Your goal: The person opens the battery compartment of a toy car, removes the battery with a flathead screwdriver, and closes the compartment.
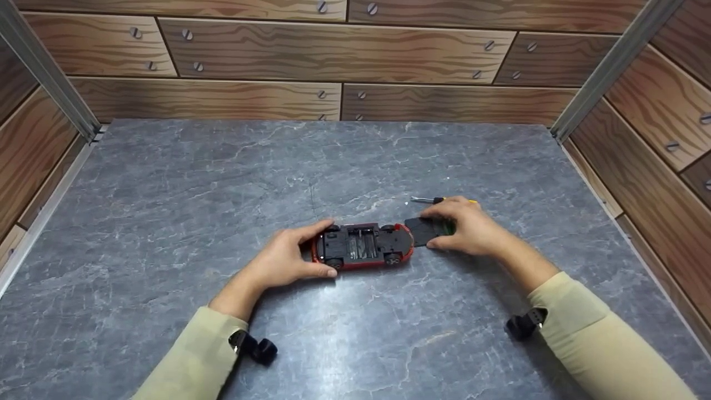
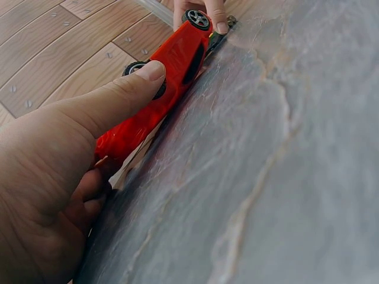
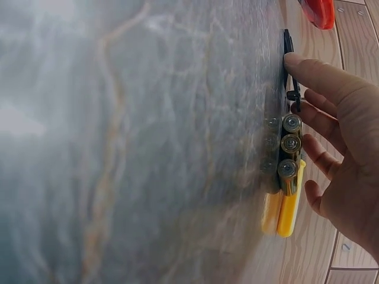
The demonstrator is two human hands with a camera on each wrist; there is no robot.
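A red toy car (image 1: 393,241) lies upside down, wheels up, its black underside showing an uncovered battery compartment (image 1: 362,243). My left hand (image 1: 284,256) grips the car's left end between thumb and fingers. Just beyond the other end, my right hand (image 1: 471,226) holds a flat black battery cover (image 1: 420,231) by its edges, low over the table. Three batteries (image 3: 290,144) lie side by side beneath the right palm, mostly hidden in the head view.
A screwdriver (image 1: 425,199) with a yellow handle (image 3: 287,214) lies behind the right hand. The grey marbled tabletop (image 1: 222,178) is bounded by wood-patterned panels (image 1: 333,53) at the back and sides, with metal posts (image 1: 605,72) at the back corners.
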